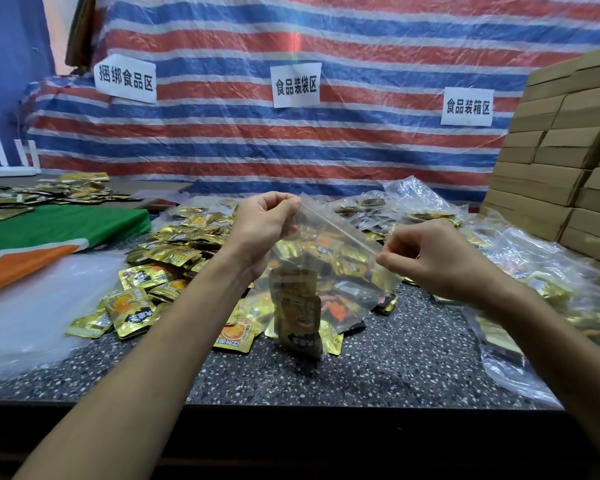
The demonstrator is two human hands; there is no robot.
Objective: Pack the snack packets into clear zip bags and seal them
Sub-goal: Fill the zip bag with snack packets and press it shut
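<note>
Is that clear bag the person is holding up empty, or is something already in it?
Not empty. The clear zip bag, held up at its top corners by both hands, has gold snack packets hanging in its lower part.

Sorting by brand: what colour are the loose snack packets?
Mostly gold snack packets with orange-and-black print; head view.

Clear zip bag (329,268) held up above table, zip edge slanting down to the right, w/ gold snack packets (297,313) hanging upright inside. Loose gold packets pile (174,251) behind/left; filled clear bags (534,271) heaped right.
</note>
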